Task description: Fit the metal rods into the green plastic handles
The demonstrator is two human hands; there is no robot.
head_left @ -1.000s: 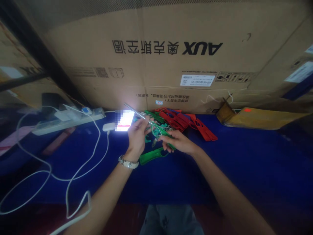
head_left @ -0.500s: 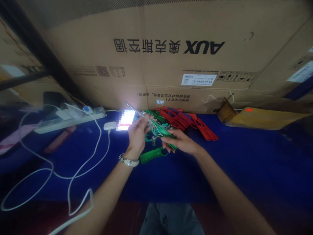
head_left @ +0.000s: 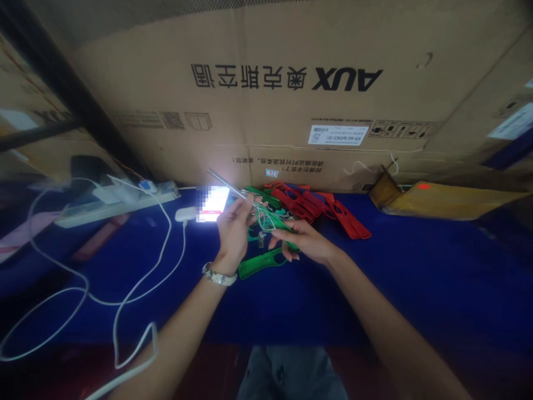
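My left hand (head_left: 233,230), a watch on its wrist, is closed around a thin metal rod (head_left: 225,184) that points up and to the left. My right hand (head_left: 306,243) pinches a green plastic piece (head_left: 280,225) with thin wire loops hanging from it, held close against the left hand. Under both hands another green plastic piece (head_left: 260,263) lies flat on the blue cloth (head_left: 416,278). Behind the hands sits a pile of red plastic pieces (head_left: 328,210) with a few green ones.
A large cardboard box (head_left: 291,94) stands right behind the work area. A lit phone (head_left: 212,203) lies left of my hands. A white power strip (head_left: 112,203) and white cables (head_left: 125,300) sprawl over the left side. A yellow-brown packet (head_left: 441,201) lies at the right.
The hands stay almost in place. My right hand's fingers have shifted slightly on the green piece and its wires.
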